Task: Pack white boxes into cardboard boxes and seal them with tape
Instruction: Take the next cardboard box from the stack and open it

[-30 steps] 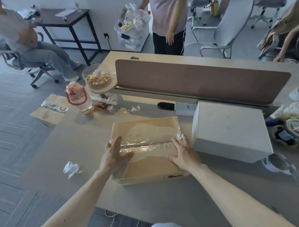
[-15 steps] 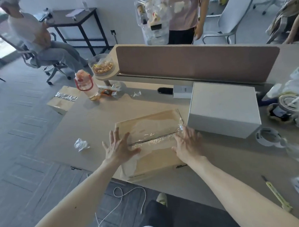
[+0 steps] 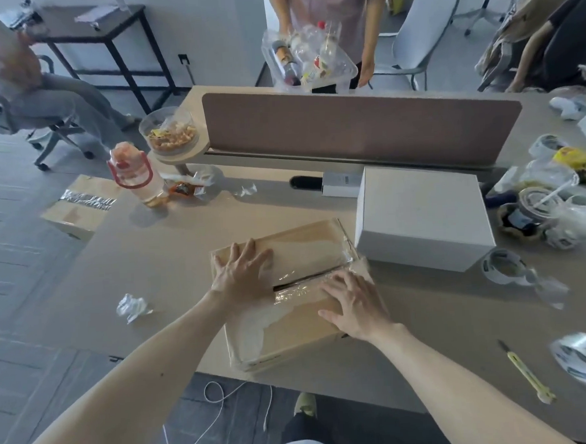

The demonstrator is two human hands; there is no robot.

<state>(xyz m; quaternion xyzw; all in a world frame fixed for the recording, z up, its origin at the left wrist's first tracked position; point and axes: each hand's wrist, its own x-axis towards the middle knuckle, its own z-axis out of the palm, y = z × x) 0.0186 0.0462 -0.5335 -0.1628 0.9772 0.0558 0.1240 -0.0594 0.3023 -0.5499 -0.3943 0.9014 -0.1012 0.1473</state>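
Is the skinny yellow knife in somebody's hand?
No, the slim yellow utility knife lies on the beige table; the left hand and right hand press the brown cardboard box.

You have two cardboard boxes: one cardboard box (image 3: 299, 322) just left of the one white box (image 3: 422, 216), a second cardboard box (image 3: 79, 211) far left of it. To its right lie one knife (image 3: 526, 372) and at least three tape rolls (image 3: 503, 266).
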